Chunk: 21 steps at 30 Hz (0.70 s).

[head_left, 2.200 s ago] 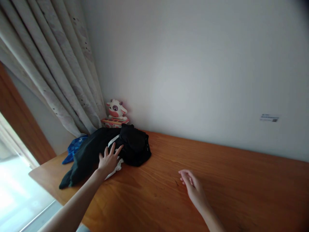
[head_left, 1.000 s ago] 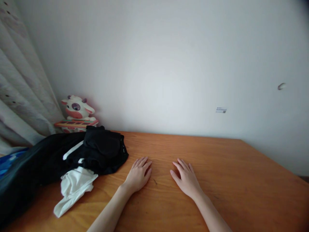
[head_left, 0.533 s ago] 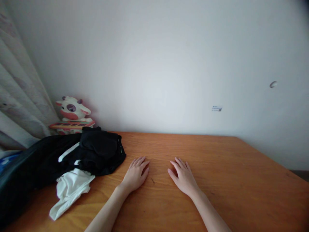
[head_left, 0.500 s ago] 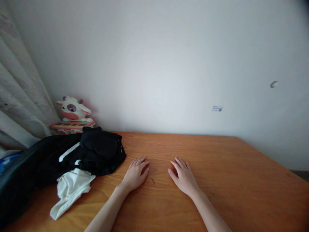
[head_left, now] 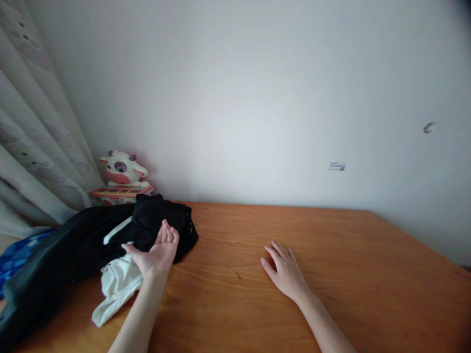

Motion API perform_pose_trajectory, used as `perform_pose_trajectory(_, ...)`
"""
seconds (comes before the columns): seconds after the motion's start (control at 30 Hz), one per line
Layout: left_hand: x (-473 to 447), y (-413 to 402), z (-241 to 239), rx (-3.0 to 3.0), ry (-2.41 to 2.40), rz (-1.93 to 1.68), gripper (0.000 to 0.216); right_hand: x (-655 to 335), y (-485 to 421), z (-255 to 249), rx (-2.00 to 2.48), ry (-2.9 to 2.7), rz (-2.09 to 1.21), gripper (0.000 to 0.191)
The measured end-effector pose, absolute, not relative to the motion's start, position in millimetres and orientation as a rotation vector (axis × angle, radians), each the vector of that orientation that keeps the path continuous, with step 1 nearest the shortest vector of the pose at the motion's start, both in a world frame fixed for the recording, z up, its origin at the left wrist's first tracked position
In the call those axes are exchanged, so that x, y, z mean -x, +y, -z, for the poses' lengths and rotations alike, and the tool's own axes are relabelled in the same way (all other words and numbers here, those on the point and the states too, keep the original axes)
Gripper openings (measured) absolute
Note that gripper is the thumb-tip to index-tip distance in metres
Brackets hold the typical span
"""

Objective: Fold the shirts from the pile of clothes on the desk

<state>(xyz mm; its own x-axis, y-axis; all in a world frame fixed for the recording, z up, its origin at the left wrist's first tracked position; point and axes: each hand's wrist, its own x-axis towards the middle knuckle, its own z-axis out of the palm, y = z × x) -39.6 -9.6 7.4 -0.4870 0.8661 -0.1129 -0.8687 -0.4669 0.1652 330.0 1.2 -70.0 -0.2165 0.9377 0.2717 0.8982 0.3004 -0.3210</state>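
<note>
My left hand point(head_left: 156, 252) hovers palm up, fingers stretched out, right over the edge of a pile of black clothes point(head_left: 84, 240) on the left of the wooden table point(head_left: 331, 274). A white garment point(head_left: 116, 287) sticks out from under the black pile, just below this hand. Nothing is held in it. My right hand point(head_left: 285, 272) lies flat on the bare wood near the table's middle, fingers spread, empty.
A cow-shaped toy point(head_left: 123, 176) stands against the wall behind the clothes. Curtains point(head_left: 33, 147) hang at the left. Blue fabric point(head_left: 18, 252) shows at the far left edge. A small label point(head_left: 337, 166) is stuck on the white wall.
My left hand has lifted off the table and moved left to the clothes pile, turning palm up. My right hand has stayed flat in place.
</note>
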Motion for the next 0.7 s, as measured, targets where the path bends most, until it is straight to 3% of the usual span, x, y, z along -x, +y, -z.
perform_pose_trajectory(0.17,40,-11,-10,0.024,0.244,-2.058,0.072,-330,2,74,1.629,-2.15,-0.11,0.047)
perform_pose_trajectory(0.3,20,-12,-20,-0.1,0.58,-2.025,0.051,-331,3,76,1.622,-2.165,-0.081,0.048)
perform_pose_trajectory(0.43,19,-13,-23,-0.037,0.586,-2.063,0.056,-332,3,76,1.62,-2.16,-0.069,0.048)
perform_pose_trajectory(0.7,23,0,5,0.082,0.542,-1.777,0.07,-331,1,74,1.633,-2.172,-0.071,0.05)
